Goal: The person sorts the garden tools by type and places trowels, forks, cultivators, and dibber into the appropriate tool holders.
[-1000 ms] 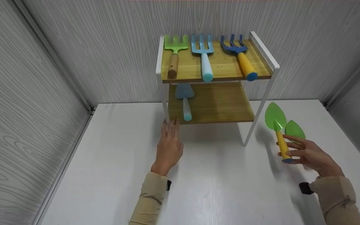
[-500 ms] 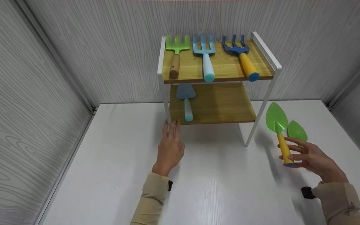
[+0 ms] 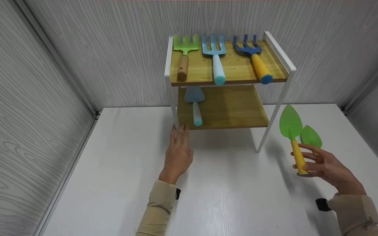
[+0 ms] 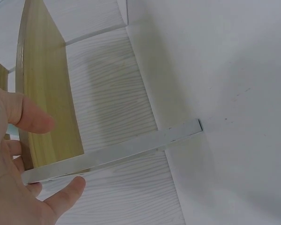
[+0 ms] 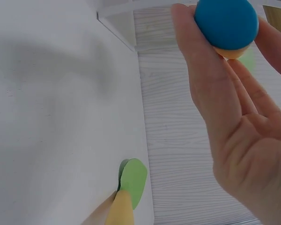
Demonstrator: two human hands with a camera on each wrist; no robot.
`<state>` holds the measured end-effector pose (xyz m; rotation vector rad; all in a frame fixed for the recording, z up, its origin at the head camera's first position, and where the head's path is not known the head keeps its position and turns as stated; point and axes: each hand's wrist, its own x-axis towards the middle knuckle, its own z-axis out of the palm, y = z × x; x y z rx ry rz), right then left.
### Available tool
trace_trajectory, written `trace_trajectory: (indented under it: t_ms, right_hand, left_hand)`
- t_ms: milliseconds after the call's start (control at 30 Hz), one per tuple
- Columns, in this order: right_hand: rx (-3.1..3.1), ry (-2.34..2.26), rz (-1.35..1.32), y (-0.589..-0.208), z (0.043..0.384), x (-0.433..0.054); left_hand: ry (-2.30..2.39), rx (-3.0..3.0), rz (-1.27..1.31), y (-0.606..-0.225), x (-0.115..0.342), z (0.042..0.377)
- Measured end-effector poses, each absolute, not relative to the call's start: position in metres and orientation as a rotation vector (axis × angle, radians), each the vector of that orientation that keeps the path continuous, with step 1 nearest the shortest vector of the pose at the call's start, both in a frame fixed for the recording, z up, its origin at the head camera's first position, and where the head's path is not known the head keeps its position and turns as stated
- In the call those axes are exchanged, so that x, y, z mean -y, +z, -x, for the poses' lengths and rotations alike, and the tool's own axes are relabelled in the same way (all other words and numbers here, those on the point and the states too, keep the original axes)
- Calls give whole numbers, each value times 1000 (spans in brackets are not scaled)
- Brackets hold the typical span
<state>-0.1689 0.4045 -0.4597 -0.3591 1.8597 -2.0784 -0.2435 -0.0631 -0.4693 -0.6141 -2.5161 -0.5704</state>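
Note:
In the head view my left hand [image 3: 178, 155] holds the front left corner of a two-tier shelf rack [image 3: 220, 127]. The left wrist view has the thumb under the wooden lower board [image 4: 49, 89] and fingers around the white leg [image 4: 117, 154]. My right hand [image 3: 330, 167] grips a trowel [image 3: 296, 155] by its yellow handle, with the green blade pointing up and away, above the table. Its blue handle end [image 5: 227, 23] faces the right wrist camera. Behind that hand, a second green-bladed trowel [image 3: 311, 136] lies on the table, its handle mostly hidden in the head view.
On the top tier lie a green hand fork [image 3: 183, 67], a light blue hand fork [image 3: 218, 67] and a dark blue hand rake [image 3: 259, 67] with a yellow handle. A light blue trowel [image 3: 196, 111] lies at the lower tier's left. Grey wood-grain walls [image 3: 136, 59] enclose the white table [image 3: 218, 190].
The whole head view has shifted slightly. My right hand keeps the trowel raised and has moved a little toward me. My left hand stays at the rack's corner.

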Motion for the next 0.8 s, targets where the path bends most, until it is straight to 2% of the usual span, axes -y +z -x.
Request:
trace_trajectory:
  t_ms: [800]
  right_hand:
    - [-2068,-1909,495,-461,165,-395]
  left_hand:
    - [-546,2538,614,-470,64,244]
